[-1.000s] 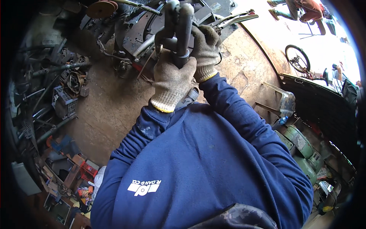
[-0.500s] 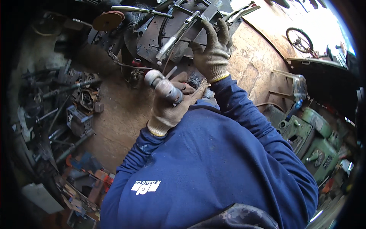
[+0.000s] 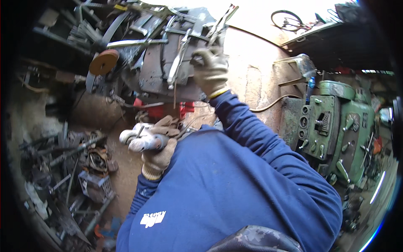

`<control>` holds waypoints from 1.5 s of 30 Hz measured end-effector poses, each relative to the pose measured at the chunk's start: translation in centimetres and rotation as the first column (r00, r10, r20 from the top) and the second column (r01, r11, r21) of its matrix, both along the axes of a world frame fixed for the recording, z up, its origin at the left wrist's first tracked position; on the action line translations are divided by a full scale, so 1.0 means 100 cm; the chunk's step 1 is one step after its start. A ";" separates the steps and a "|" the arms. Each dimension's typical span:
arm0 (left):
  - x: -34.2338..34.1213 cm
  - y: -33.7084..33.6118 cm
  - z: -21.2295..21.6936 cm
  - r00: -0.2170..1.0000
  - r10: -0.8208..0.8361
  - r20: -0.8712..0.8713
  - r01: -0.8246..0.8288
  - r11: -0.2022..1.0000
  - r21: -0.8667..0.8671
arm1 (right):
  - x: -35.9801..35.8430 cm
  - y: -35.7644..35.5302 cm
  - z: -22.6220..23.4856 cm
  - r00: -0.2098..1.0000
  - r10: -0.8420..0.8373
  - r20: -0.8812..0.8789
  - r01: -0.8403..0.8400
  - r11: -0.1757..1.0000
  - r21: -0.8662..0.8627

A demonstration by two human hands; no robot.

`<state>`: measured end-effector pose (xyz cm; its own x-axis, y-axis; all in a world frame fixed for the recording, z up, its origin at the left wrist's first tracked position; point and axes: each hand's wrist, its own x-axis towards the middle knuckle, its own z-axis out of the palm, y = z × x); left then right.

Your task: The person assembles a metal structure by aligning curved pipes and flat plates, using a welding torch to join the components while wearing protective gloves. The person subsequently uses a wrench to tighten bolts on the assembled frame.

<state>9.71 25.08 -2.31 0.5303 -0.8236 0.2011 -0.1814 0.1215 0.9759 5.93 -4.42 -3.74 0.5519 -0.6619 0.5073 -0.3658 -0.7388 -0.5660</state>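
Head view: your gloved left hand (image 3: 157,145) grips a silvery power tool (image 3: 140,139) close against your chest, apparently parked clear of the work. Your gloved right hand (image 3: 211,71) reaches up and closes on a metal bar (image 3: 178,59) clamped atop the dark steel assembly (image 3: 163,71), seemingly steadying it; a green machine (image 3: 336,122) stands well apart.

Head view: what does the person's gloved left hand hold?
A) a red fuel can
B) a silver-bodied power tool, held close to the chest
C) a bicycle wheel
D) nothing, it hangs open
B: the left hand is wrapped around a silver-bodied power tool, while the right hand reaches up to the metal workpiece.
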 end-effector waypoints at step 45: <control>0.045 -0.028 -0.005 0.971 0.239 -0.011 -0.208 0.865 0.457 | 0.018 -0.011 0.028 0.952 0.049 -0.301 -0.004 0.989 0.148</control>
